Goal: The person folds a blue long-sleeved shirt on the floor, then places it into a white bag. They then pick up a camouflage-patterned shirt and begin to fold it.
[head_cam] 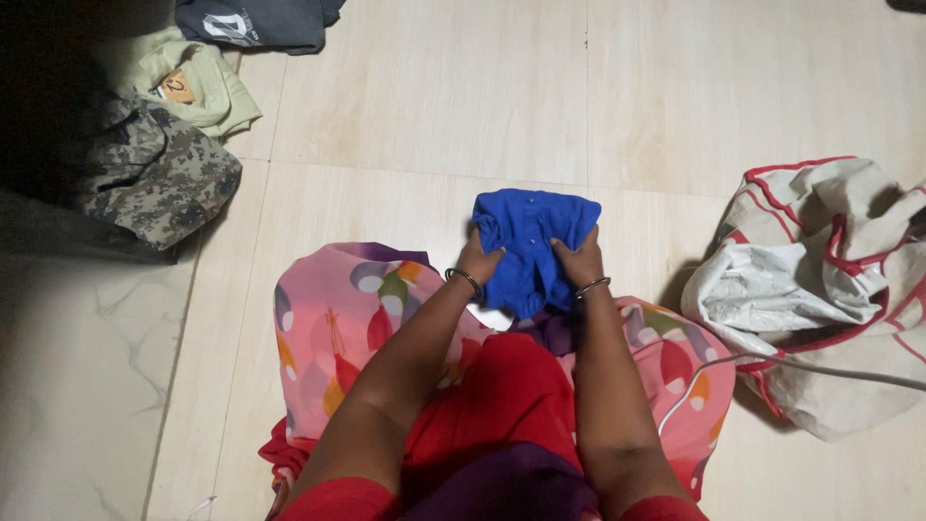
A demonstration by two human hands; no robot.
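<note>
Head camera looks down as I sit on the tiled floor (424, 106), both hands pressed onto a bundled blue garment (533, 246) lying on the floor just past my knees. My left hand (478, 260) closes its fingers on the bundle's left edge; my right hand (579, 260) clamps the right edge, thumb on top. A metal bangle circles each wrist. A pink patterned cloth (333, 318) spreads across my lap over red fabric. Folded clothes sit at the upper left: a camouflage piece (159, 174), a pale green one (207, 87) and a dark one (260, 21). A cream bag with red trim (830, 289) slumps at right.
</note>
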